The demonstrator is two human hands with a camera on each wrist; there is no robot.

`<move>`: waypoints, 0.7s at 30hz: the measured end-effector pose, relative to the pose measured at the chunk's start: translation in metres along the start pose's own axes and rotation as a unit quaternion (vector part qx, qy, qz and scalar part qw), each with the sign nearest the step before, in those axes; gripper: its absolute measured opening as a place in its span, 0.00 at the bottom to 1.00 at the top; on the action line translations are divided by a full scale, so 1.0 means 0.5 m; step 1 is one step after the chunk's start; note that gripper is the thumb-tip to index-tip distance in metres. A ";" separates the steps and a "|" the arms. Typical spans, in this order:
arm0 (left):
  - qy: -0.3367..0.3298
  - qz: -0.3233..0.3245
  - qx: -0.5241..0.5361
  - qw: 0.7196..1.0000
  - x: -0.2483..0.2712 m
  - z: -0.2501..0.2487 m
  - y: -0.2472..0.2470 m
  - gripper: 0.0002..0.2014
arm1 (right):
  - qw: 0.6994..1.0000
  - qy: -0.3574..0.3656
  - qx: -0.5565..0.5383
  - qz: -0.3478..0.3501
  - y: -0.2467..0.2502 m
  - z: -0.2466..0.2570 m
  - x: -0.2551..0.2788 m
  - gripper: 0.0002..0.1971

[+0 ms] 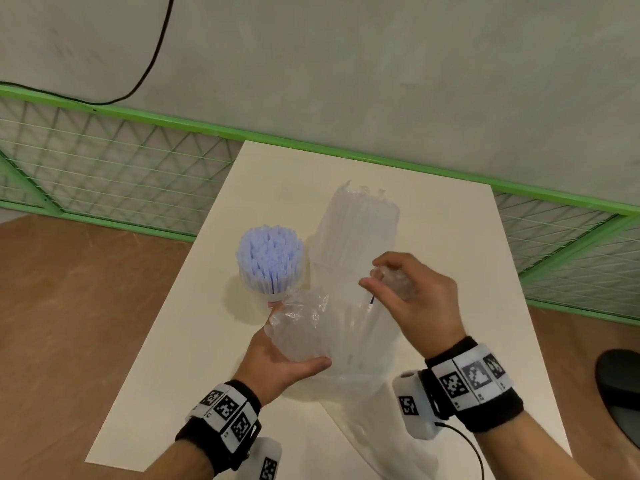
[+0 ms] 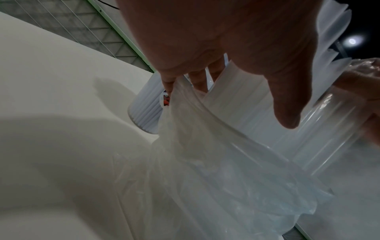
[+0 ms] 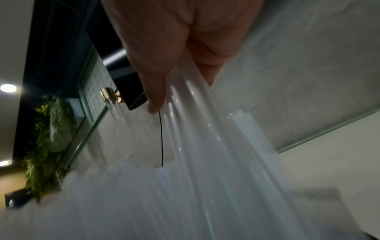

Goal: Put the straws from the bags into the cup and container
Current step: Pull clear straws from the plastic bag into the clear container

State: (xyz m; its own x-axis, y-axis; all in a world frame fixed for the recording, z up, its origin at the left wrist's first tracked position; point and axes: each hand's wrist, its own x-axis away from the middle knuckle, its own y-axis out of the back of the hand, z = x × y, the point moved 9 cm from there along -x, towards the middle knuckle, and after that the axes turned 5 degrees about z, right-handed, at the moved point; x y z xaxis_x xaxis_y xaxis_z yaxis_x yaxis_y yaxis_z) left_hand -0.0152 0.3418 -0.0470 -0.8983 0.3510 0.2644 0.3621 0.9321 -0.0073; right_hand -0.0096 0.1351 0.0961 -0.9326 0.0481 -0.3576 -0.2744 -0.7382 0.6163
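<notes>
Bag (image 1: pixel 349 341) of straws (image 1: pixel 360 223) stretched between both hands, left (image 1: pixel 277 362) and right (image 1: pixel 419 296).

A white tabletop (image 1: pixel 450 258) stands on a brown floor (image 1: pixel 86 306), beside a green wire fence (image 1: pixel 114 168) and a grey wall (image 1: pixel 346 64).

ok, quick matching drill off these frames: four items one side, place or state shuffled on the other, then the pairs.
Items:
1. blue straws
2. clear straws
3. left hand
4. right hand

States:
A. grips crumpled plastic bag
B. pinches bag edge from above
C. standing packed in the cup
D. upright, wrapped in clear plastic

Pairs: 1-C, 2-D, 3-A, 4-B
</notes>
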 end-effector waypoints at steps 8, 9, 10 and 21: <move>0.003 -0.004 0.011 1.000 -0.004 0.006 0.000 0.39 | 0.986 0.019 -0.129 -0.104 0.147 0.064 -0.076 0.14; 0.002 -0.004 0.011 1.000 -0.004 0.005 0.001 0.39 | 0.981 0.036 -0.145 -0.121 0.177 0.082 -0.088 0.14; 0.002 -0.003 0.009 1.000 -0.004 0.005 0.000 0.39 | 0.976 0.055 -0.159 -0.140 0.206 0.101 -0.101 0.14; -0.004 -0.006 0.007 1.000 -0.007 0.004 0.001 0.38 | 0.975 0.057 -0.175 -0.125 0.145 0.054 -0.289 0.14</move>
State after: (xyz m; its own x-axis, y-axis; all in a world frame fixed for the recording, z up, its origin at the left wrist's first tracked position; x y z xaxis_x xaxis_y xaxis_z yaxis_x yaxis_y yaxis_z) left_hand -0.0125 0.3412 -0.0500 -0.9047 0.3406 0.2561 0.3482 0.9373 -0.0168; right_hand 0.0991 0.0928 0.2115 -0.8099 0.1952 -0.5531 -0.3738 -0.8985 0.2303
